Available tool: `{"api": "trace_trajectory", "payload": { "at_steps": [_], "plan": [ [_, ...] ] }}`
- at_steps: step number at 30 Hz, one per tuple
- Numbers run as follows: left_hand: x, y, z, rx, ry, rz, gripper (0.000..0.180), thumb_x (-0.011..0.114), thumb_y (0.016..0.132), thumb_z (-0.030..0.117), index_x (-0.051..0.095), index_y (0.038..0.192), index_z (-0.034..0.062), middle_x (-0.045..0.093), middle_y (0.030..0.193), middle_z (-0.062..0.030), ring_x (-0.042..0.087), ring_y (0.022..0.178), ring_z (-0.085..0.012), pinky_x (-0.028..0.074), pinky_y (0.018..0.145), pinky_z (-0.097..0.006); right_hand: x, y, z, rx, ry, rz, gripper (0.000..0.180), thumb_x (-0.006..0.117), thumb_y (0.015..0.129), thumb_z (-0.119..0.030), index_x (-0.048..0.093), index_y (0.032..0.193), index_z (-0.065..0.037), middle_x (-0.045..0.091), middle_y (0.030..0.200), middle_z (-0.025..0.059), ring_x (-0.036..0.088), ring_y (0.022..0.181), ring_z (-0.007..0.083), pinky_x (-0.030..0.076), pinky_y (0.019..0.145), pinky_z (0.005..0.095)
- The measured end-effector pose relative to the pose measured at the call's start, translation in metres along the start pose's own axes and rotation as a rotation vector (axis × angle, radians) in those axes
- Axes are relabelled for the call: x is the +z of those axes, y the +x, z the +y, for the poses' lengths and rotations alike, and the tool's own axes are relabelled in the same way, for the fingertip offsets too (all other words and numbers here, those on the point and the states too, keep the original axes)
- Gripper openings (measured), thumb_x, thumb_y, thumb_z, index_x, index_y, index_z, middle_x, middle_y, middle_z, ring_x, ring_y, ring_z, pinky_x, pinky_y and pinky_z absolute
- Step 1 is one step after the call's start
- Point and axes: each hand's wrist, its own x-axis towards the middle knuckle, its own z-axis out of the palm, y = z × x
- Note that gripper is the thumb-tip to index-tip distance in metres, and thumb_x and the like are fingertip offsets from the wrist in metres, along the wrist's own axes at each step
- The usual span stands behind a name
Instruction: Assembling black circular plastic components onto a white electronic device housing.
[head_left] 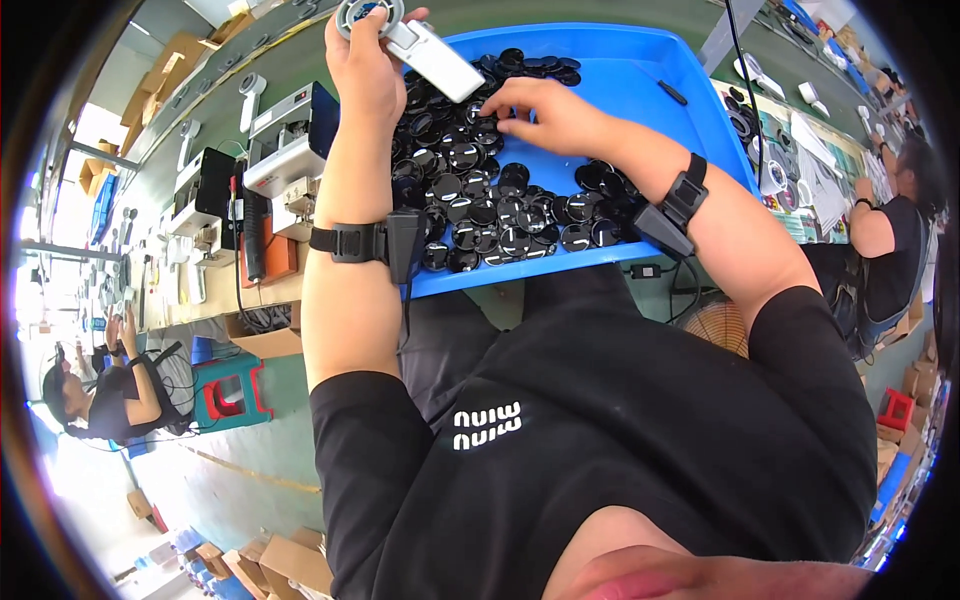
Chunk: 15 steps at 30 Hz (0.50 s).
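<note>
My left hand (368, 62) is closed around the round grey head of a white handheld fan (438, 60), whose handle points down to the right over a pile of glossy black discs (475, 185). The pile lies in a blue plastic tray (625, 60) in front of me. At the pile's upper right edge is my right hand (535, 112), fingers half bent, thumb and forefinger apart, tips at the discs. No disc shows between them. Whether the fingertips touch one I cannot tell.
A small black-handled screwdriver (672, 92) lies in the tray's right part. To the left on the bench stand white-and-black machines (290, 135) and an electric screwdriver (253, 235). One person (110, 385) sits at left; another (890, 215) works at right beside loose parts.
</note>
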Motion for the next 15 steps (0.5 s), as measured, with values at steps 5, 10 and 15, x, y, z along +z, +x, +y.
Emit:
{"api": "trace_trajectory", "payload": {
  "at_steps": [5,10,15],
  "plan": [
    [0.001,0.001,-0.007,-0.136,0.018,0.027,0.029,0.05,0.099,0.008,0.05,0.127,0.0093,0.065,0.095,-0.0101,0.071,0.079,-0.0281,0.061,0.067,-0.042,0.011,0.002,-0.008,0.016,-0.23,0.001,0.044,0.073,0.083,-0.002,0.072,0.125,-0.015,0.059,0.111,0.009,0.063,0.103,0.0283,0.054,0.091,0.0389],
    [0.014,-0.008,-0.006,-0.098,-0.233,-0.223,0.048,0.048,0.1,0.036,0.047,0.139,0.0077,0.066,0.101,-0.0102,0.07,0.083,-0.0286,0.059,0.073,-0.043,0.007,0.002,0.007,-0.042,-0.305,0.0,0.033,0.073,0.086,-0.01,0.077,0.117,-0.016,0.06,0.115,0.0075,0.062,0.112,0.0282,0.054,0.093,0.0416],
    [0.019,-0.018,-0.001,-0.036,-0.24,-0.293,0.061,0.05,0.099,0.038,0.039,0.149,0.0064,0.062,0.114,-0.0121,0.068,0.094,-0.028,0.057,0.081,-0.042,-0.027,0.012,-0.005,0.057,-0.258,0.481,0.014,0.06,0.096,-0.008,0.071,0.104,-0.004,0.07,0.096,0.019,0.068,0.093,0.0405,0.055,0.085,0.0464]
  ]
}}
